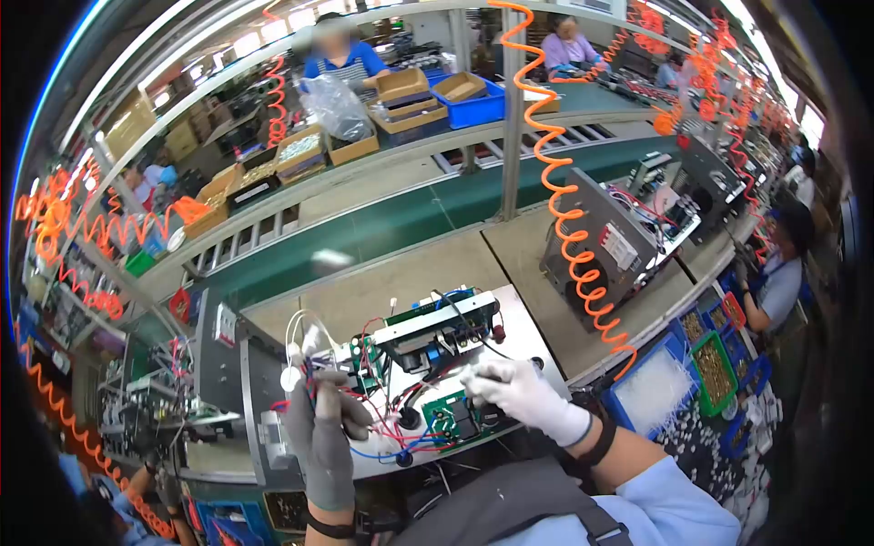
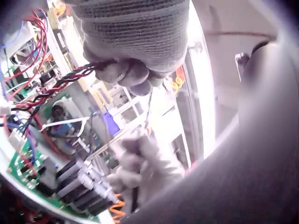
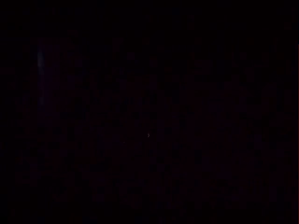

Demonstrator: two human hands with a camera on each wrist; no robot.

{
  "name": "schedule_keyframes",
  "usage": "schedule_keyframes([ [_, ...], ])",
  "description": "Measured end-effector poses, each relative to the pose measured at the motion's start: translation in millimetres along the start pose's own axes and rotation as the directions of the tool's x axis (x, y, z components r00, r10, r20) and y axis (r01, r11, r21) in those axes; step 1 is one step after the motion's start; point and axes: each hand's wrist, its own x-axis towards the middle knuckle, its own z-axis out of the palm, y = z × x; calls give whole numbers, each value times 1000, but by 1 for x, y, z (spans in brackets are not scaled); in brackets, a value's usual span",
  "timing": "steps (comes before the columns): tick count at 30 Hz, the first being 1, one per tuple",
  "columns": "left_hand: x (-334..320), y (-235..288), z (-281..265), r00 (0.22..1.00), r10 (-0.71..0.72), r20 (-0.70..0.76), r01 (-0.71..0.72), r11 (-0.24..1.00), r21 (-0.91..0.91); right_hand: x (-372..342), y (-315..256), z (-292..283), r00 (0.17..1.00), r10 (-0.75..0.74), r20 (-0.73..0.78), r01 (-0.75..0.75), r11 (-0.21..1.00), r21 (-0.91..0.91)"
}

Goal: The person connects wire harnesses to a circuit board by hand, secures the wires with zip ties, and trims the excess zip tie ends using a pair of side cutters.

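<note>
My left hand (image 1: 320, 428), in a grey-looking glove, grips a bundle of twisted red and black wires (image 2: 60, 86). White connectors (image 1: 309, 341) stick up just past its fingers in the head view. The right hand (image 1: 521, 393) wears a white glove and hovers over the right part of an open electronic unit, its fingers bent together at the tips. In the left wrist view a thin strand (image 2: 150, 109) runs toward those fingertips; I cannot tell whether they pinch it. Under both hands lies the unit's white metal plate (image 1: 523, 323), carrying green circuit boards (image 1: 451, 423) and loose wires. The right wrist view is dark.
A grey panel (image 1: 218, 350) stands at the left, another grey-cased unit (image 1: 601, 232) at the right. Orange coiled hoses (image 1: 569, 227) hang down. Bins with white strips (image 1: 651, 391) and small parts (image 1: 713, 373) lie right. Beyond runs a green conveyor (image 1: 401, 227); people work around.
</note>
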Motion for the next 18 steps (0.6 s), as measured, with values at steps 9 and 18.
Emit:
schedule_keyframes([
  [9,96,-47,39,850,336,406,-515,693,504,47,2,4,968,115,-225,-217,835,-507],
  [18,115,-81,87,792,117,600,-603,310,735,64,19,-6,984,99,-147,-135,956,-260],
])
